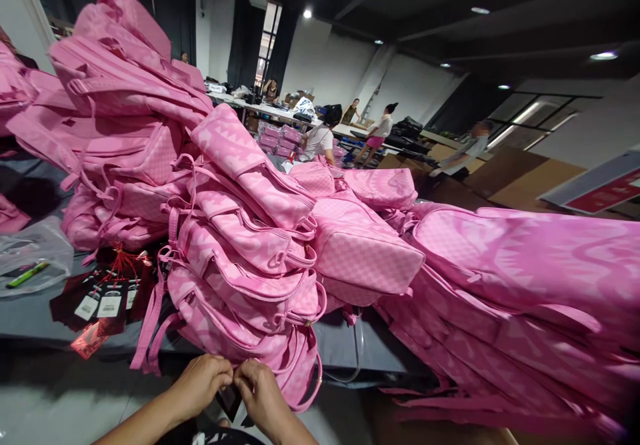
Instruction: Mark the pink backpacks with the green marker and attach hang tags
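My left hand and my right hand meet in front of the table edge, fingertips bent and pinched close together. A black hang tag dangles between them; whatever cord joins it to my fingers is too small to make out. Just beyond my fingers is the lowest pink backpack of a stack, its straps drooping over the edge. To the left lies a bunch of black hang tags with white labels and red strings.
Pink backpacks are piled high at left and right. A clear plastic bag with a green-yellow marker lies on the grey-covered table. Several people stand or sit farther back among tables and cartons.
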Demonstrator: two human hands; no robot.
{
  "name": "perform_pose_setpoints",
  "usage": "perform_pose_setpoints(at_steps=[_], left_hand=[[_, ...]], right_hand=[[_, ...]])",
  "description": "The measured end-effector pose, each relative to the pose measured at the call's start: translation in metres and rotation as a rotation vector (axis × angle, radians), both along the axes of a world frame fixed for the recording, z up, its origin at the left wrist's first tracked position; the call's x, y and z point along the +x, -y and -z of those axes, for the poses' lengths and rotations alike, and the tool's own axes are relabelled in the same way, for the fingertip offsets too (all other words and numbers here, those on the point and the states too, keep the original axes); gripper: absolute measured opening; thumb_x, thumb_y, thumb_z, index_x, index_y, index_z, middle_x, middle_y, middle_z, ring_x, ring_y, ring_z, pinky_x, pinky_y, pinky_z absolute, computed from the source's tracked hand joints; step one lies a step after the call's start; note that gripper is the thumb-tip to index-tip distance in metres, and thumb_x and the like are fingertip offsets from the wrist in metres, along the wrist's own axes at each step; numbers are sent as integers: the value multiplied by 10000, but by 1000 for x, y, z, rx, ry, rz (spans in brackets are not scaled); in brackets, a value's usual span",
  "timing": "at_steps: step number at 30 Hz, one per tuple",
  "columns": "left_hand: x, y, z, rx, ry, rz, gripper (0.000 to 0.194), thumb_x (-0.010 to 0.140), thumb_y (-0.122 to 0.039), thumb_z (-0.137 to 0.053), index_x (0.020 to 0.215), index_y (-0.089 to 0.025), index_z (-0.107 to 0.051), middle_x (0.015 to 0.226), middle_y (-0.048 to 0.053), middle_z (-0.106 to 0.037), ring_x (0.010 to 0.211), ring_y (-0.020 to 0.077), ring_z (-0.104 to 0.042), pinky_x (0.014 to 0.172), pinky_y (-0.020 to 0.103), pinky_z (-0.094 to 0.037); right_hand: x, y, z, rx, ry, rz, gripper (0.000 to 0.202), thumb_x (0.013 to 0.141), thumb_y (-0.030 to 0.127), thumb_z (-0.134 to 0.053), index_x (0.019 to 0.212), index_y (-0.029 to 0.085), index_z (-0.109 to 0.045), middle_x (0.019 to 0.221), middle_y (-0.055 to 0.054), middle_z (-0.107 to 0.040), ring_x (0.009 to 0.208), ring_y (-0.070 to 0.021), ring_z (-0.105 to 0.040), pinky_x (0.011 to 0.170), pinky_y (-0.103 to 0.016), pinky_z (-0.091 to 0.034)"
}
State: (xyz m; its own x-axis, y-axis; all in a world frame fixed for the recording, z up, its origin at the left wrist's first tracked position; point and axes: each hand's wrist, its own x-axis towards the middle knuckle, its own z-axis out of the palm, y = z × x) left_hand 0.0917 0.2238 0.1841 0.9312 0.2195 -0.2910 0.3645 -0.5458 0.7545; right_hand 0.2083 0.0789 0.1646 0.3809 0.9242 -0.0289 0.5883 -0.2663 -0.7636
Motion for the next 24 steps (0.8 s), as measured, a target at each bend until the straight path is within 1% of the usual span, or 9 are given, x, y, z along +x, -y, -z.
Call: perform_pose_setpoints(at_steps=[3,7,11,14,17,20,22,24], left_hand=[[-2,1,0,-17,1,-11,209,819,-243,-463,714,-206,-639,773,12,-688,765,177,-607,696,254,-338],[-2,3,0,15,-17,3,201,816,-222,-465,704,-203,-630,769,10,-689,767,176,-617,681,249,-335],[-3,3,5,56,-52,22,163,805,-202,-480,722,-201,-621,768,18,-688,778,189,-622,684,257,-337],[-5,3,10,83,-74,49,132,799,-195,-494,783,-206,-625,796,22,-694,798,197,-629,690,259,-349],[-8,2,12,116,-78,95,131,802,-180,-493,820,-207,-619,842,29,-703,841,207,-641,710,262,-367],[-9,1,11,145,-77,146,130,809,-173,-486,750,-201,-598,856,39,-707,847,210,-652,723,268,-383],[-9,2,11,162,-76,150,136,803,-167,-487,706,-198,-578,837,40,-707,832,210,-656,725,273,-389],[-7,4,11,180,-73,121,109,777,-151,-495,716,-198,-572,830,38,-705,834,213,-656,729,276,-391]], right_hand=[[0,0,0,4,15,-2,184,800,20,-546,740,170,-633,723,-2,-632,692,-128,-559,660,-222,-383],[-1,0,0,7,32,-67,203,809,28,-522,741,177,-642,730,-13,-637,711,-135,-567,671,-219,-390],[-1,-1,3,-10,52,-117,216,834,47,-500,789,180,-665,778,-37,-658,767,-153,-582,710,-238,-392],[-3,0,4,-36,66,-145,208,807,35,-518,777,182,-662,781,-33,-668,770,-152,-588,736,-246,-382],[-7,0,4,-68,89,-143,189,778,29,-543,779,183,-652,787,-27,-677,782,-153,-599,780,-266,-364],[-12,0,4,-97,117,-125,165,782,43,-541,775,177,-637,788,-31,-679,793,-159,-604,817,-295,-343],[-14,-1,4,-108,128,-117,164,771,39,-537,768,175,-629,784,-30,-678,798,-160,-605,823,-302,-333],[-15,-2,4,-112,133,-109,177,759,30,-530,772,178,-626,788,-26,-681,806,-160,-609,822,-301,-329]])
